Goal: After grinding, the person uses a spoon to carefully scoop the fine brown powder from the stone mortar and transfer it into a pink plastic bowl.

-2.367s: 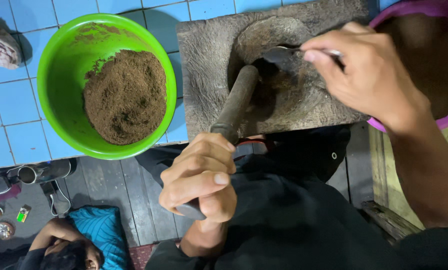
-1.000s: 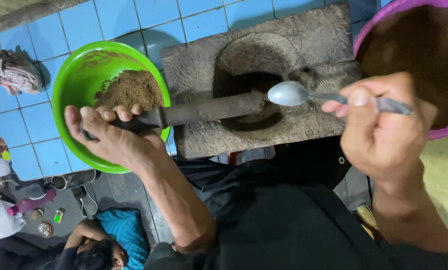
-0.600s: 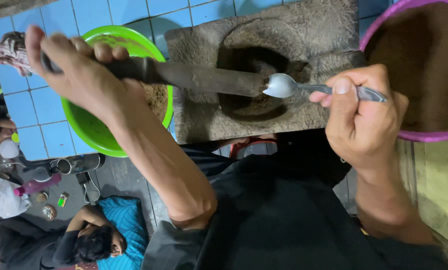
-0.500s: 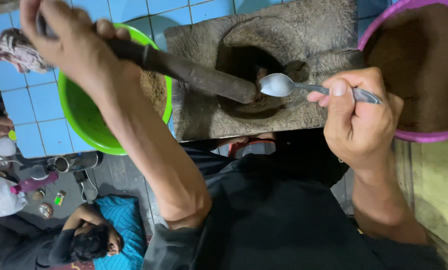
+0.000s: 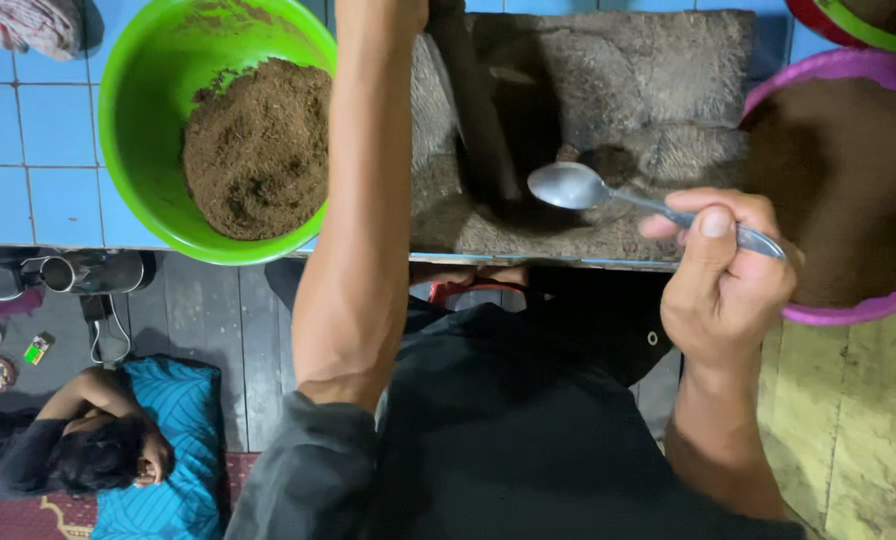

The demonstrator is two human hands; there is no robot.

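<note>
Spoon and pestle over the stone mortar

We see our right hand [image 5: 723,285] clamped on a metal spoon [image 5: 608,195], thumb on the handle, its bowl hovering at the hollow of the stone mortar [image 5: 608,90] on the table. Our left forearm reaches up past the frame's top; the left hand is cut off, so we cannot tell its grip. The dark pestle [image 5: 478,110] slants into the hollow beside the green bowl [image 5: 143,120] of brown powder.

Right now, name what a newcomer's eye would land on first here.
The bright green bowl of brown powder at upper left stands out most. Beside it, the right hand holds a metal spoon over the stone mortar slab. A person lies on a blue mat at lower left.
</note>
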